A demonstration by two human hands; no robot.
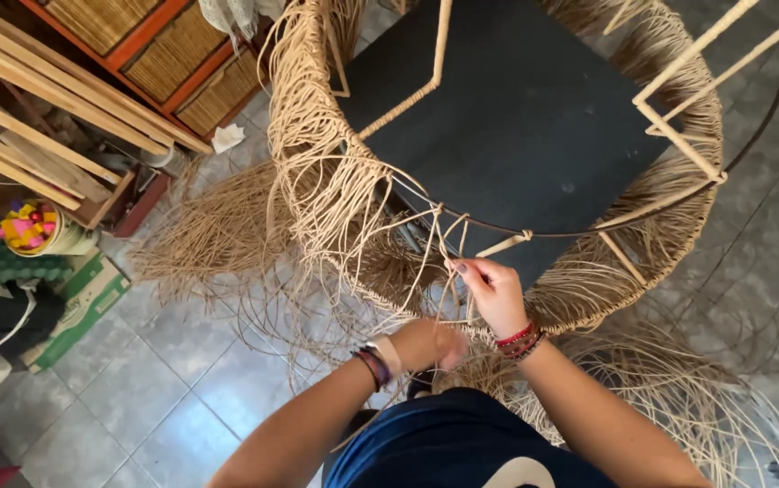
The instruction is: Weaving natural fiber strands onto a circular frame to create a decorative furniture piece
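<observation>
Low in the frame's centre the left hand (433,343) closes around loose rattan strands (344,208) under the rim, while just above it the right hand (496,294) pinches one strand against the round woven frame (679,217), whose dark panel (516,117) fills the upper middle.

A wicker-furniture workshop on a tiled floor.

A large round metal frame (588,226), half wrapped in woven cane, fills the middle. Left of the frame, loose cane strands (217,235) lie heaped on the grey floor tiles (136,389). Farther left of the frame, bare wooden slats (37,99) lean in a stack; above them stands an orange shelf with woven panels (172,54). Below the slats sits a tub of coloured bits (32,226).
</observation>
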